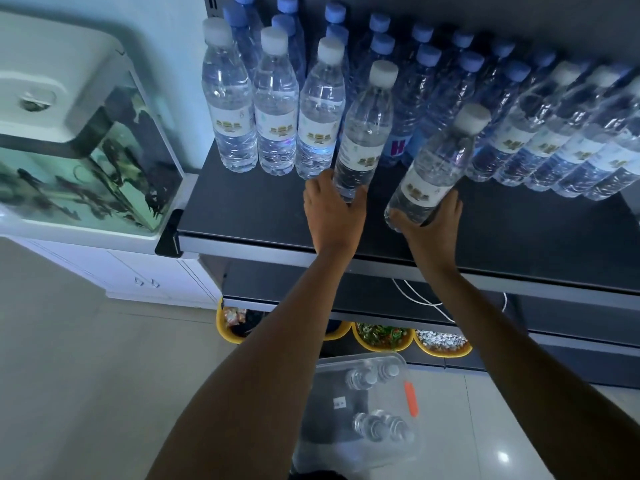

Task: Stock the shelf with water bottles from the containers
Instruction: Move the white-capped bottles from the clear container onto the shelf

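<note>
Both hands are up at the shelf, one water bottle in each. My left hand has its fingers curled round the base of the left bottle. That bottle is near upright, with its white cap leaning a little away from me and to the right. I cannot tell whether its foot is down on the shelf. My right hand cups the bottom of the right bottle, fingers wrapped round it. This one is tilted more, its long axis running from my palm up and away to the right. Its base looks clear of the shelf.

The relation that matters is the gap in the front row, straight ahead of both hands. It lies between the three white-capped bottles beyond and left of my left hand and the white-capped run off right of my right hand. The blue-capped bottles stand behind it. The left bottle is nearer to seated, just beside the third of the three. The right bottle needs righting, I judge, then sliding forward.

Below my forearms on the floor sits the clear bin, with two small clusters of spare bottles lying in it. Past it, under the shelf, are yellow tubs of mixed small stuff. A fish tank stands far left.
</note>
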Demonstrator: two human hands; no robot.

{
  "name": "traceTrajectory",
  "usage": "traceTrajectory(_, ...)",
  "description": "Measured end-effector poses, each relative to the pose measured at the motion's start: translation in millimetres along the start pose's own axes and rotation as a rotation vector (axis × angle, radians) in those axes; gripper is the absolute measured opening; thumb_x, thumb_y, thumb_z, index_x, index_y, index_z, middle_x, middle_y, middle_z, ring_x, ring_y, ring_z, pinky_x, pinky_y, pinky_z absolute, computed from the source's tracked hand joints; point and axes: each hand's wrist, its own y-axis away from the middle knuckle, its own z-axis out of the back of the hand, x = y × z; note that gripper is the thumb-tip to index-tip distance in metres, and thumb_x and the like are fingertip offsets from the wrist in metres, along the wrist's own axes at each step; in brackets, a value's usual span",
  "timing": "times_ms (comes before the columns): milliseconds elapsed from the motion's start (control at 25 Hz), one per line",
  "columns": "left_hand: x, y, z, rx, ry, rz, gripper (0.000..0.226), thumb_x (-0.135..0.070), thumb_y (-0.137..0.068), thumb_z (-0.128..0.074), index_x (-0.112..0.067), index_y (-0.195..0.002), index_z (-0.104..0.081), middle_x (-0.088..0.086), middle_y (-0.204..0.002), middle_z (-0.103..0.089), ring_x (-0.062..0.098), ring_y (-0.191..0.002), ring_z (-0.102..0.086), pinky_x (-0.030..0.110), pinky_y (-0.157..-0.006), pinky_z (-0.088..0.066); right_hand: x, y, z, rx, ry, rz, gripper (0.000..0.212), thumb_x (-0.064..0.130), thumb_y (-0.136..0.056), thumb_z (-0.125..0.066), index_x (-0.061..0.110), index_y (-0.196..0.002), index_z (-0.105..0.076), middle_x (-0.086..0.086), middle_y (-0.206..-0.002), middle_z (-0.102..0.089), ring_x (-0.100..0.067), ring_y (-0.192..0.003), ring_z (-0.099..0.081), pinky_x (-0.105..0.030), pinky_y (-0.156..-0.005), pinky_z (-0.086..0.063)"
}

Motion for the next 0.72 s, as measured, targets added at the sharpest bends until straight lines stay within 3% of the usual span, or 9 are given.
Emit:
traceTrajectory(120,-6,-1,-2,-0.03,0.007,0.06,0.039,-0.037,-0.083,-0.074,-0.013,-0.106,-0.053,0.001,-0.105,-0.055,0.021,-0.1,-0.053,0.039,-0.096,-0.046,7,-13,-10,-0.007,-0.032,0.011,0.078,0.029,-0.069,-0.086,0.024,-0.136,-0.047,0.007,-0.126,-0.049,-0.012,-0.121,-0.049,-0.028,-0.098,-0.045)
traceTrajectory(240,-7,-3,-6,-0.027,-0.063,0.053,0.03,-0.032,-0.088,-0.07,-0.011,-0.098,-0.051,0.003,-0.102,-0.055,0.022,-0.098,-0.052,0.038,-0.093,-0.043,10,-30,-20,0.032,-0.132,0.03,0.073,0.02,-0.079,-0.084,0.017,-0.14,-0.043,0.009,-0.126,-0.062,0.001,-0.111,-0.063,-0.022,-0.093,-0.054)
traceTrajectory(400,-2,-4,-10,-0.014,-0.16,0.021,0.018,-0.024,-0.092,-0.061,-0.008,-0.097,-0.053,0.007,-0.105,-0.055,0.025,-0.1,-0.052,0.041,-0.093,-0.043,4,-42,-31,0.069,-0.059,0.121,0.062,0.026,-0.088,-0.078,0.02,-0.142,-0.048,0.008,-0.123,-0.063,0.001,-0.108,-0.062,-0.018,-0.093,-0.052)
traceTrajectory(480,-1,-4,-12,-0.023,-0.192,0.016,0.016,-0.022,-0.092,-0.058,-0.009,-0.099,-0.054,0.006,-0.106,-0.055,0.025,-0.101,-0.052,0.04,-0.093,-0.043,-3,-46,-33,0.054,0.042,0.131,0.062,0.038,-0.086,-0.076,0.028,-0.142,-0.05,0.006,-0.11,-0.056,-0.011,-0.102,-0.058,-0.025,-0.092,-0.052)
traceTrajectory(600,-1,-2,-16,-0.03,-0.225,-0.011,0.02,-0.022,-0.089,-0.058,-0.01,-0.106,-0.054,0.004,-0.108,-0.056,0.024,-0.104,-0.052,0.039,-0.094,-0.042,-15,-54,-37,0.092,0.137,0.168,0.055,0.046,-0.083,-0.068,0.031,-0.133,-0.053,0.006,-0.084,-0.057,-0.025,-0.092,-0.058,-0.048,-0.086,-0.054)
traceTrajectory(720,-1,-2,-16,-0.014,-0.25,-0.025,0.037,-0.024,-0.088,-0.059,-0.011,-0.123,-0.054,0.004,-0.118,-0.057,0.024,-0.112,-0.051,0.038,-0.099,-0.041,-18,-58,-38,0.123,0.157,0.195,0.059,0.047,-0.083,-0.068,0.036,-0.137,-0.049,0.006,-0.084,-0.06,-0.023,-0.091,-0.058,-0.051,-0.085,-0.053)
